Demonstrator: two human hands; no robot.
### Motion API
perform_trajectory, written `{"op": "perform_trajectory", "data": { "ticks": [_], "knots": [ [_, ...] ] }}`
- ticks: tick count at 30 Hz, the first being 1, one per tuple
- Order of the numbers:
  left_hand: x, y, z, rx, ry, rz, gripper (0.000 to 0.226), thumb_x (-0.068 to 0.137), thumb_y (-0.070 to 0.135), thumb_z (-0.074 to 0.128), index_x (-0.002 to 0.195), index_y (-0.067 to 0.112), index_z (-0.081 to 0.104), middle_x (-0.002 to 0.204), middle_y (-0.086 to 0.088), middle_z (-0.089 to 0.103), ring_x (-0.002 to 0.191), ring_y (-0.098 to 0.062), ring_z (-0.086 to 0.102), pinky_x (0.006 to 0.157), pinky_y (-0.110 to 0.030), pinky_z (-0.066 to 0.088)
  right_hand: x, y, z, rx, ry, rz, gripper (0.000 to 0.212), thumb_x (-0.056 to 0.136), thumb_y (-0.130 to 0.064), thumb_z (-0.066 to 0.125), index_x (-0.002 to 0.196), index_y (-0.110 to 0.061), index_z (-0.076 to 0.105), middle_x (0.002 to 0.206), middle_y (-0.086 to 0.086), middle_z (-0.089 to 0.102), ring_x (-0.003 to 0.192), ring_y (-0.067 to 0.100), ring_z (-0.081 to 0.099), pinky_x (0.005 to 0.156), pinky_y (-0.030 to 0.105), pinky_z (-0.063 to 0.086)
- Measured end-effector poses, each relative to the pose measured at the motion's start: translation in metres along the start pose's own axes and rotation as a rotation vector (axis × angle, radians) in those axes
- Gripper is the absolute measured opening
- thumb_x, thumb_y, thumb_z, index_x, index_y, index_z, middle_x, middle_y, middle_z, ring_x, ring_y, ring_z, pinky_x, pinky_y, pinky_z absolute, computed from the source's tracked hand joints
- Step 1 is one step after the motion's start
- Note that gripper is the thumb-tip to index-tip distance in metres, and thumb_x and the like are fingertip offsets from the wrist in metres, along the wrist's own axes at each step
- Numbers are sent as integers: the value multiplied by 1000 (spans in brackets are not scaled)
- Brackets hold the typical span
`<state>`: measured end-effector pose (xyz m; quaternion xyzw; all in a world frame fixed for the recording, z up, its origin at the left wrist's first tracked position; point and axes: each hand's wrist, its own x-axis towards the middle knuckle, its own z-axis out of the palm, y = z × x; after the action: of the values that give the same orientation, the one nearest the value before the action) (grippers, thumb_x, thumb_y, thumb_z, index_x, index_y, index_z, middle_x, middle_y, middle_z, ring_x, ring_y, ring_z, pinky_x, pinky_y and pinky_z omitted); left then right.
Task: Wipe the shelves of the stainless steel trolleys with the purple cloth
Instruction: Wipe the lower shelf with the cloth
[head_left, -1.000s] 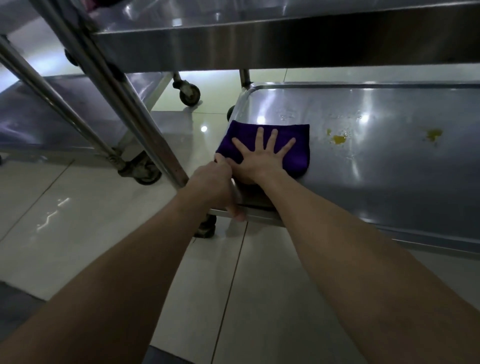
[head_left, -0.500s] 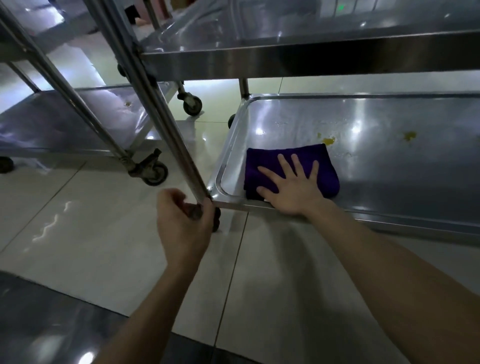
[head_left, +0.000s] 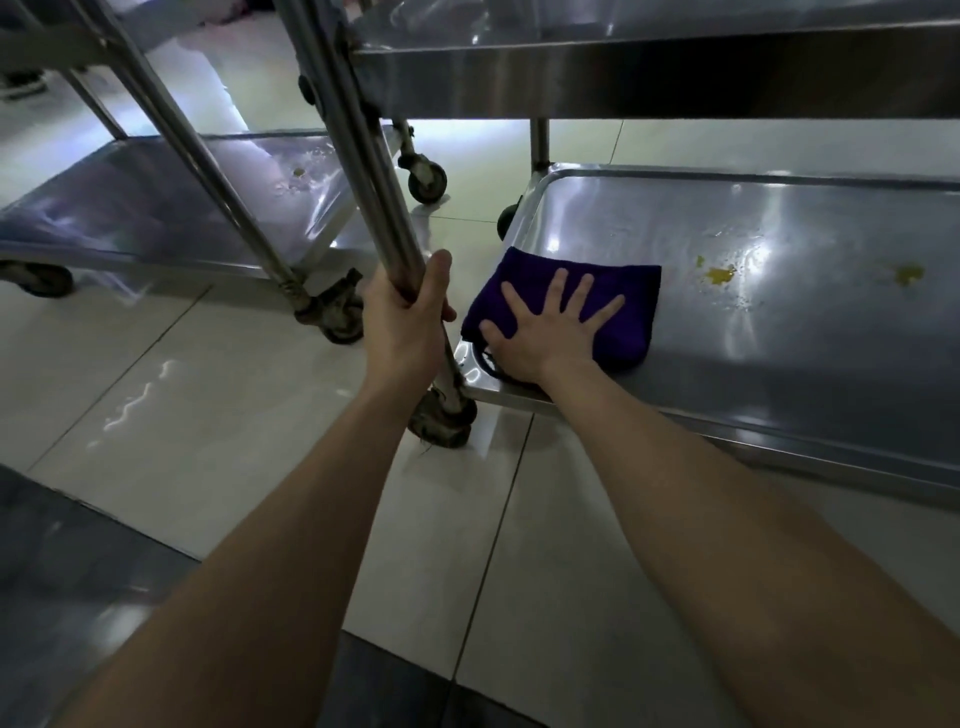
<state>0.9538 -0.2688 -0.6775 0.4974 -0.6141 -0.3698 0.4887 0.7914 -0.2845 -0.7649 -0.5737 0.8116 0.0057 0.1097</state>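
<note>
On lower shelf (head_left: 779, 364): purple cloth (head_left: 631, 317) under right hand (head_left: 545, 338), yellow spots (head_left: 719, 274) nearby.

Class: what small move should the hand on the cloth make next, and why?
Probably slide the right hand and purple cloth rightward along the shelf: yellow stains lie just beyond the cloth, unwiped, while the left hand grips the trolley post.

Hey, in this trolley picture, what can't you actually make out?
All in the head view:
- Surface beneath the purple cloth: covered by the cloth and by the right hand pressing on it.
- Right end of the lower shelf: cut off by the frame edge.
- Top of the upper shelf: mostly cut off by the top edge.
- Yellow stains: too small to identify.
</note>
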Motion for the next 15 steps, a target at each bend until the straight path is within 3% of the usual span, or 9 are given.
{"op": "perform_trajectory", "data": {
  "ticks": [4, 7, 10, 15],
  "knots": [
    [-2, 2, 1, 3, 8, -3, 37, 110, 34, 63, 101, -2, 62, 75, -9, 63, 63, -8, 63, 65, -26, 53, -32, 8, 13, -3, -5, -80, 74, 101, -81, 15, 167, -54, -8, 177, 15, -24, 159, 49, -27, 115, 84, -16],
    [-5, 5, 2, -5, -3, -22, 33, 109, 34, 64, 100, 2, 62, 77, -10, 64, 64, -11, 64, 68, -32, 55, -54, 30, 13, 31, -15, -136, 67, 105, -74, 19, 166, -58, -3, 179, 7, -20, 162, 40, -23, 119, 78, -17],
    [-5, 7, 0, -3, -16, -52, 30, 108, 36, 66, 101, 6, 62, 78, -9, 64, 66, -12, 66, 73, -39, 57, -60, 62, -4, 37, -110, -203, 63, 107, -70, 24, 166, -60, 2, 180, -1, -17, 165, 32, -19, 124, 74, -13],
    [2, 4, 2, -20, -7, -56, 24, 108, 35, 66, 95, 14, 62, 78, -2, 65, 66, -5, 66, 69, -33, 56, -63, 129, -30, -23, -284, -200, 65, 107, -74, 29, 164, -62, 3, 180, -7, -17, 165, 28, -16, 125, 72, -8]
  ]
}}
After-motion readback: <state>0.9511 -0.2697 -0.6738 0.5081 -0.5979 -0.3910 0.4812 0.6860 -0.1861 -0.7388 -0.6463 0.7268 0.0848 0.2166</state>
